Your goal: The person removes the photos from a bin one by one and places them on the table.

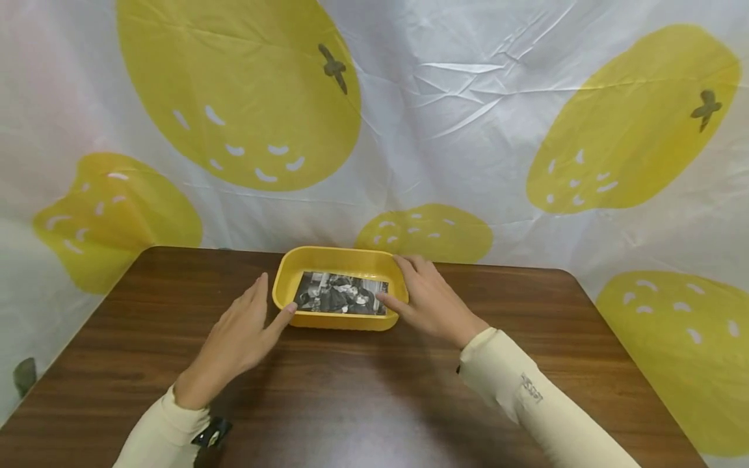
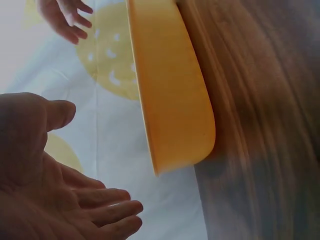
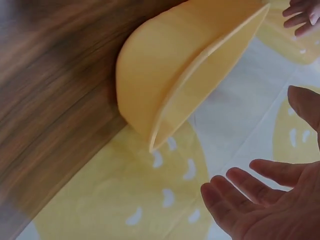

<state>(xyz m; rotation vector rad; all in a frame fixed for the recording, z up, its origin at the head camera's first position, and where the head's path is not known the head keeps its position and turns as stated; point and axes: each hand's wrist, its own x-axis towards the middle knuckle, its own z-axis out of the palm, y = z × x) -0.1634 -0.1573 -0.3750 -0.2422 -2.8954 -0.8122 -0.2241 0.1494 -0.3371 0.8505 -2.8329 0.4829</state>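
A yellow plastic basin (image 1: 345,321) with rounded corners stands at the far edge of the brown wooden table. Inside it lies a black-and-white photo print (image 1: 342,294). My left hand (image 1: 240,335) is at the basin's left end, fingers extended and thumb apart; in the left wrist view a gap shows between this hand (image 2: 65,185) and the basin wall (image 2: 172,90). On the opposite side, my right hand (image 1: 435,302) has its fingers spread by the right end. The right wrist view shows that hand (image 3: 270,200) apart from the basin (image 3: 165,65), holding nothing.
The wooden tabletop (image 1: 363,396) spreads out in front of the basin and to both sides. Right behind the table's back edge hangs a white cloth (image 1: 445,143) printed with big yellow lemons. A dark band (image 1: 212,432) sits at the left wrist.
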